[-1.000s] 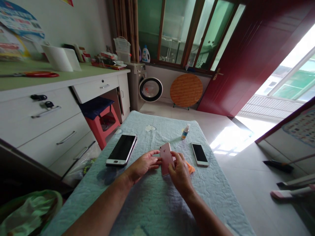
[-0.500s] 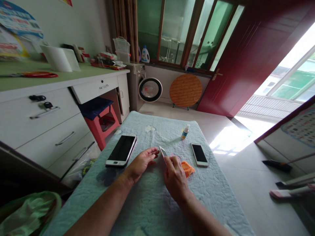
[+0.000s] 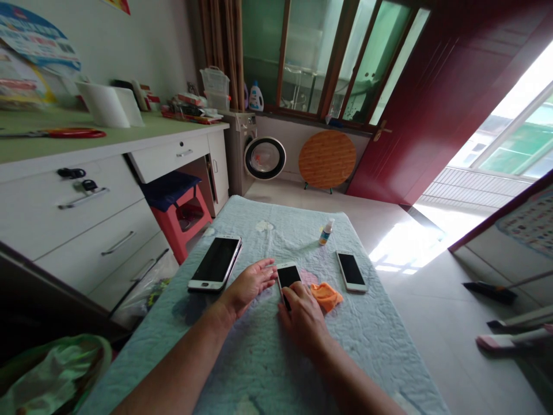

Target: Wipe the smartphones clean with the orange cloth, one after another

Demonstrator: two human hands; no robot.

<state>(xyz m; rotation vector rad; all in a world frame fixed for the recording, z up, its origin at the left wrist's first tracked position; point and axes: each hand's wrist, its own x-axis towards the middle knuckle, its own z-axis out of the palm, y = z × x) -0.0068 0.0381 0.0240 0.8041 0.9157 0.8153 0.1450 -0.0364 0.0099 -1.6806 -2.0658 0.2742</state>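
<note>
A white-framed smartphone with a dark screen faces up in front of me, on or just above the pale blue quilted cover. My right hand grips its near end, with fingers over the screen's lower part that hide it. Just left of the phone is my left hand, fingers stretched out and holding nothing. Beside the right hand lies a crumpled orange cloth. Farther right rests a second white phone. On the left, a larger white-framed phone seems to lie on another device. A small spray bottle stands upright behind the cloth.
The quilted cover drapes the table. A red stool with a dark blue seat is at the left, by a white desk. Beyond are a washing machine with its round door open and a round wooden tabletop.
The phone in my right hand has gone from tilted on edge to nearly flat, screen up. The left hand stays beside it, fingers straighter.
</note>
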